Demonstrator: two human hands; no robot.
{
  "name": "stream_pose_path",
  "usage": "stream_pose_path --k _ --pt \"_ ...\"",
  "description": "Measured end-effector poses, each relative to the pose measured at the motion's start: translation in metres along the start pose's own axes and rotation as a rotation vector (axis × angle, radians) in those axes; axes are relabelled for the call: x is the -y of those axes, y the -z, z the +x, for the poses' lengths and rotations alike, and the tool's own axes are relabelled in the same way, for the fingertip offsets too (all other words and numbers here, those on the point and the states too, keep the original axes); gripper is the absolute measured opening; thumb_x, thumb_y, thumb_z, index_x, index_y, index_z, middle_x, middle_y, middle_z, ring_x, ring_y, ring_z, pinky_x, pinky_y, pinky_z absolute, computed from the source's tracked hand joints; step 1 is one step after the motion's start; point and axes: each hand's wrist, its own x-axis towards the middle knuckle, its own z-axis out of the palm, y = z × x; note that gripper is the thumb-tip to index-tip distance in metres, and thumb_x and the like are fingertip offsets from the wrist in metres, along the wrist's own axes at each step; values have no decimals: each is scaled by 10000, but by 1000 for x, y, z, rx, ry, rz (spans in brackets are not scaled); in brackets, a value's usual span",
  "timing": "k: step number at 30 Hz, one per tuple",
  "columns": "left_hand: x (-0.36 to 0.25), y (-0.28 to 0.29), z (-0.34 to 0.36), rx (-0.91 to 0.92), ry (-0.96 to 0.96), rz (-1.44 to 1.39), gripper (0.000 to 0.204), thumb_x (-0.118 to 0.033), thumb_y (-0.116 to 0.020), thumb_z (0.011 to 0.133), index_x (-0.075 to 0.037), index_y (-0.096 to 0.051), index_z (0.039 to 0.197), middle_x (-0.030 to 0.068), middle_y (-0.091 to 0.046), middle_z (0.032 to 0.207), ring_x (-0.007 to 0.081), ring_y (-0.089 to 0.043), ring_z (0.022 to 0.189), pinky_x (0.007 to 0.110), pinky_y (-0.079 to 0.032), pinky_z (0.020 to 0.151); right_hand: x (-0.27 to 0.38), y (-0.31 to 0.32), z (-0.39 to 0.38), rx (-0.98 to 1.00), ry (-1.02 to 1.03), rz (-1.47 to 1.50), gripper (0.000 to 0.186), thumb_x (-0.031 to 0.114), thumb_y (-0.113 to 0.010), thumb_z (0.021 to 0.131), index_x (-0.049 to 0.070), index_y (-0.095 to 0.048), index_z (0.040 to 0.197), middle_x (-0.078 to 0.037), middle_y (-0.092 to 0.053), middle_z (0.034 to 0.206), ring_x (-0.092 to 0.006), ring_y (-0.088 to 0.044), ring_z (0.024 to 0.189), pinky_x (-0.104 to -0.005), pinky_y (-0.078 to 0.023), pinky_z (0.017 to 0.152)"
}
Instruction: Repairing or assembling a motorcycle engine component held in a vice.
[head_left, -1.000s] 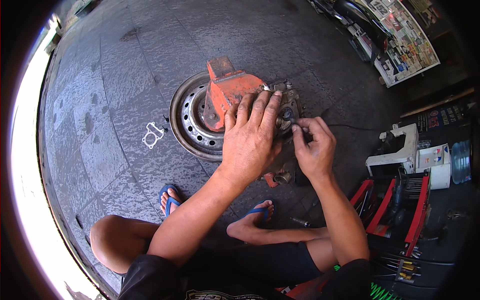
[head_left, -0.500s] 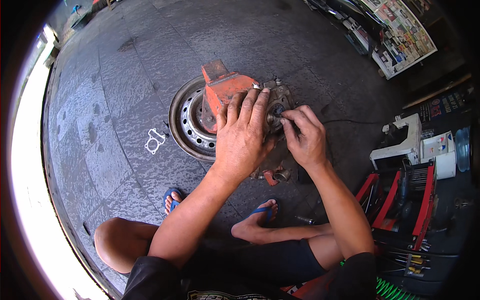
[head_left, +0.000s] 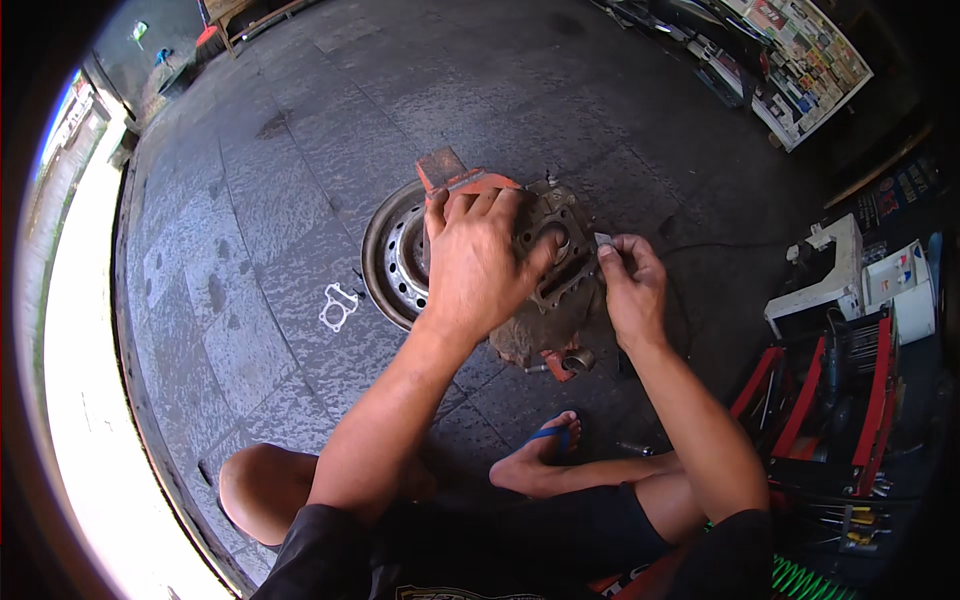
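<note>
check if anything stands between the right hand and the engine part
Nothing visible blocks the right hand, pinching a small flat piece, from the engine part at its right edge; the left hand has its thumb over the middle.

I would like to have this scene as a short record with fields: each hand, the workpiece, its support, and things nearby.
Left hand: fingers over the orange stand, thumb at a round opening in the workpiece
Right hand: pinching a small flat grey piece; contact with workpiece unclear
Workpiece: metal engine casing
Support: orange stand, steel wheel rim beneath
Floor, left: pale cut-out gasket
Right side: red-framed tool rack
</note>
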Motion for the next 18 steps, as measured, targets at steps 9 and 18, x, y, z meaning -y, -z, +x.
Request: stream_pose_path --k 9,18 --pt "1 3 82 195 187 -95 446 -366 -820 912 65 -771 1011 257 -782 918 380 -787 886 439 -607 839 -2 9 -10 14 -378 367 73 151 -671 1030 96 -655 1075 -10 -627 1050 -135 -587 1040 -425 -519 947" --pt "9 -10 125 960 378 -231 786 -690 -684 942 -32 -735 1369 242 -702 1401 420 -657 1312 473 -517 1119 -4 15 -14 21 -292 69 94 132 -644 1054 54 -650 1106 -24 -664 971 -133 -647 916 -332 -553 807"
